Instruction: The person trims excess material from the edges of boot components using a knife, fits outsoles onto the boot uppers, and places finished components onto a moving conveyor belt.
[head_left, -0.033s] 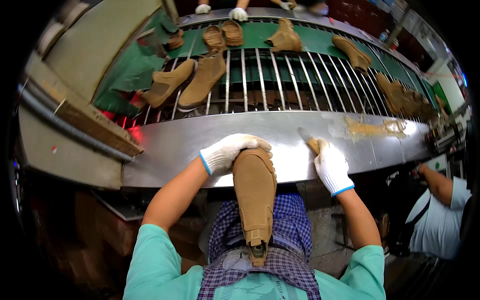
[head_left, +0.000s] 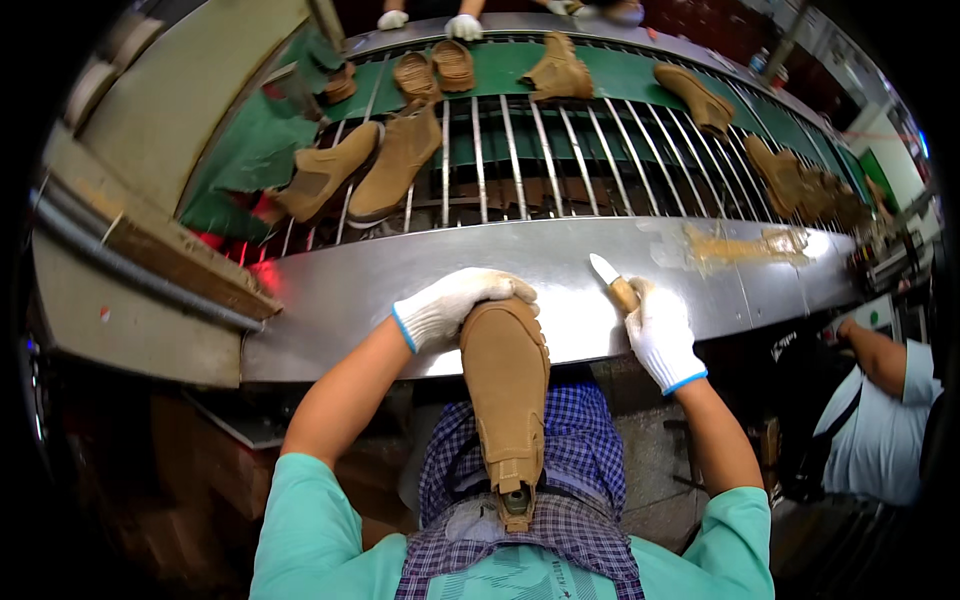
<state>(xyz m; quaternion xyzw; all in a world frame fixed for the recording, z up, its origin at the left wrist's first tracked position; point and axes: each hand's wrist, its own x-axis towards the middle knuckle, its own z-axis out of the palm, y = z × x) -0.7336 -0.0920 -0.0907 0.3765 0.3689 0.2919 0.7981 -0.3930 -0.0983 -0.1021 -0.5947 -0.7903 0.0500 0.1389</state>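
My left hand [head_left: 474,306], in a white knit glove with blue cuff, is closed over the toe end of a tan boot [head_left: 505,375]. The boot points away from me, its shaft end against my checked apron [head_left: 575,440] and its lugged sole edge showing on the right. In my right hand [head_left: 658,330], gloved alike, is a short knife [head_left: 615,282] with a wooden handle. The fingers wrap the handle, and the pale blade points up and left above the metal ledge [head_left: 390,275], apart from the boot.
Beyond the ledge, a roller conveyor [head_left: 510,165] with a green belt [head_left: 625,115] carries several tan boots [head_left: 398,165]. Dried yellowish glue [head_left: 740,246] stains the ledge at right. White-gloved hands [head_left: 464,27] of others are at the far side; a person [head_left: 880,420] is at right.
The knife's blade has turned slightly and shows brighter and more fully. The whole view has shifted a little; my left hand still holds the boot.
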